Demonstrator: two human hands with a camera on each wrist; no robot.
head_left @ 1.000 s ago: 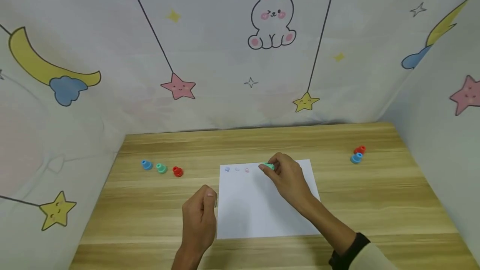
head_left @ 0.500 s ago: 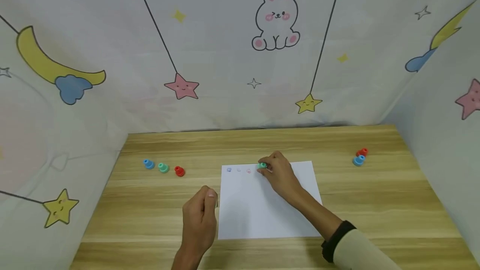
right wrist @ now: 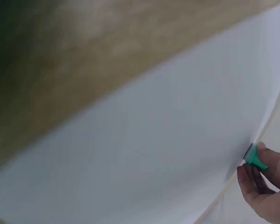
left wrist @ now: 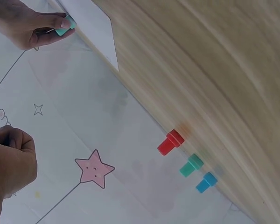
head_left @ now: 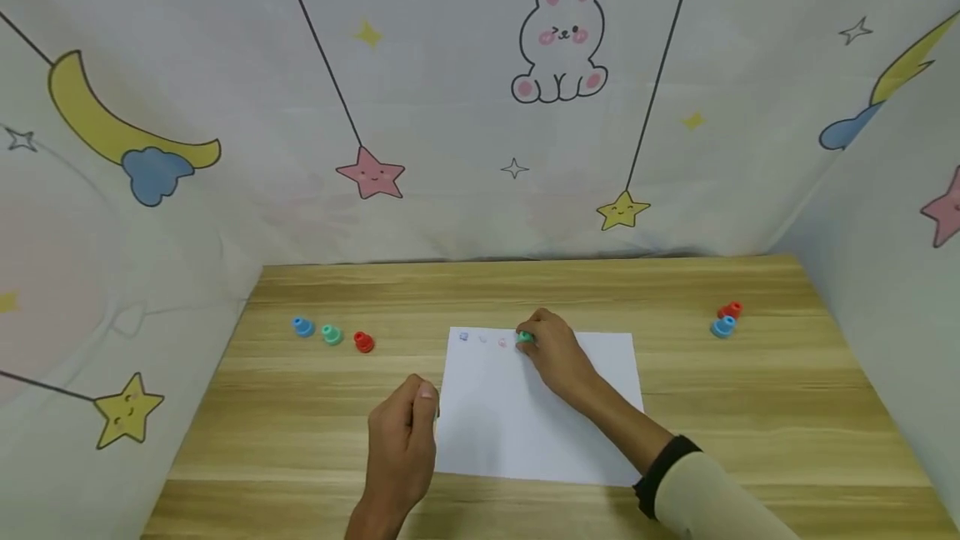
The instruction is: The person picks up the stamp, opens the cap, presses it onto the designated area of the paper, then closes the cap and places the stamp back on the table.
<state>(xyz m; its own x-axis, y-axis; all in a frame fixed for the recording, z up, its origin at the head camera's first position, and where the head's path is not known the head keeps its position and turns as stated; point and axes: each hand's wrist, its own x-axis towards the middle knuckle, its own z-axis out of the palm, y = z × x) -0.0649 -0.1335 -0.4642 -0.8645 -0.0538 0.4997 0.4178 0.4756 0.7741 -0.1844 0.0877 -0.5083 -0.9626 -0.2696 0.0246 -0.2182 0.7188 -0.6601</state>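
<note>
A sheet of white paper (head_left: 517,423) lies on the table, with three small faint stamped marks in a row near its top left corner. My right hand (head_left: 558,361) pinches a small green stamp (head_left: 526,337) between thumb and fingers, right at the paper's top edge, to the right of the marks. The right wrist view shows the green stamp (right wrist: 256,157) upright, its wide base against the paper. To the left of the sheet, my left hand (head_left: 402,444) is curled into a loose fist, and nothing shows in it.
Blue (head_left: 303,327), green (head_left: 332,335) and red (head_left: 363,342) stamps stand in a row at the table's left. A red stamp (head_left: 731,310) and a blue stamp (head_left: 723,327) are close together at the right. A cartoon-printed cloth (head_left: 465,215) hangs behind the table.
My right hand has brought the green stamp leftward, turned it upright and lowered it onto the paper. The sheet has turned slightly clockwise. My left hand stays curled beside it.
</note>
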